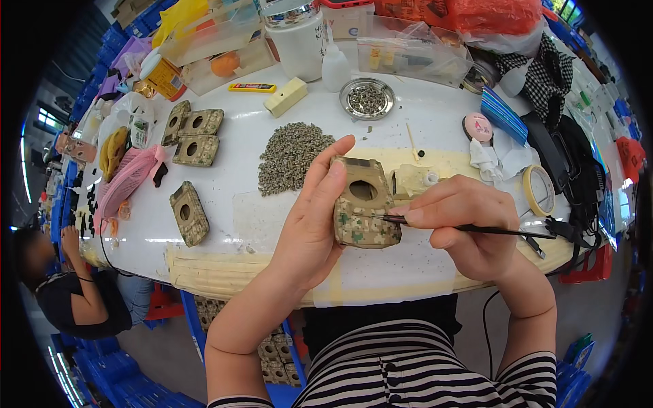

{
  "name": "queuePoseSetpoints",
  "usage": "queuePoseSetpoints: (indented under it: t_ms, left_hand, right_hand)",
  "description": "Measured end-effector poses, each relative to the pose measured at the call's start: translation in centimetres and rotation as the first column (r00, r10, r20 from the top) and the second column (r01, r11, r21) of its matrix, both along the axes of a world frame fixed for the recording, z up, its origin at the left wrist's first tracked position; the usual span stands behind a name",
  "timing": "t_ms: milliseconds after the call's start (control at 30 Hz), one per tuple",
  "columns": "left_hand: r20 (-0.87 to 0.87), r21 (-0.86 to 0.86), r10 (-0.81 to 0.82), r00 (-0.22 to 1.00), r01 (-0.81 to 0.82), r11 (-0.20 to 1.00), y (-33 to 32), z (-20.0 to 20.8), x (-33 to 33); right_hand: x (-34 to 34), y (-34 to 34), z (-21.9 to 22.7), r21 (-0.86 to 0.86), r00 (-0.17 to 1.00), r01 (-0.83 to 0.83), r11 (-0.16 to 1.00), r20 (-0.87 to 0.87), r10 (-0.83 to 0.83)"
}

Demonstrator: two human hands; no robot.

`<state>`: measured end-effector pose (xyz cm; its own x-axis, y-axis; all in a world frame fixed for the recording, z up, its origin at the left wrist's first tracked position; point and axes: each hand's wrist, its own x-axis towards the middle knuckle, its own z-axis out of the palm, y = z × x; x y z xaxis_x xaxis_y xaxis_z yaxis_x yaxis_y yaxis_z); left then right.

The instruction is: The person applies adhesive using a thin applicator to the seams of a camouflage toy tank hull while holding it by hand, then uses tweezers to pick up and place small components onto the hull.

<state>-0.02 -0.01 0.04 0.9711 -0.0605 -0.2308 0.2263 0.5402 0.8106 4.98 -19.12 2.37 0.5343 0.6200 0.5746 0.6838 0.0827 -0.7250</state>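
Note:
My left hand (pixel 309 221) grips a tan and green pixel-camouflage model tank hull (pixel 367 232) by its left side, tilted up above the table. A round hole opens in the upper part of the hull. In my right hand (pixel 479 221) is a thin dark paintbrush (pixel 507 231), pinched near its tip. The brush tip points at the hull's lower face and seems to touch it. Just behind lies a tan piece with a small white cup (pixel 430 178) on it. A heap of small grey-green parts (pixel 292 156) is left of the hull.
More camouflage hulls lie on the left, one alone (pixel 189 214) and several grouped (pixel 197 149). A metal dish (pixel 367 98) of small parts sits farther back. Right of my hand are a masking tape roll (pixel 539 190) and a black bag (pixel 547 153). A person (pixel 75 285) sits at far left.

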Motion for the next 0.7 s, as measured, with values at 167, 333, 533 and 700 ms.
queuePoseSetpoints:
  t_ms: [167,333,533,700]
  left_hand:
    - [-0.005,0.007,0.002,1.0,-0.002,1.0,-0.01,0.16,-0.03]
    - [0.0,0.003,0.007,1.0,-0.007,1.0,-0.02,0.13,0.0]
    - [0.004,-0.011,-0.004,1.0,0.004,1.0,-0.01,0.03,0.01]
    - [0.001,-0.002,-0.001,1.0,0.001,1.0,-0.03,0.04,0.03]
  right_hand:
    - [-0.01,0.0,-0.05,0.007,1.0,0.008,1.0,-0.001,-0.008]
    - [-0.01,0.03,-0.08,0.006,1.0,0.011,1.0,0.0,-0.011]
    - [0.01,0.01,-0.1,0.009,1.0,0.002,1.0,-0.017,-0.001]
    - [0.04,0.02,-0.05,0.0,1.0,-0.005,1.0,-0.016,0.005]
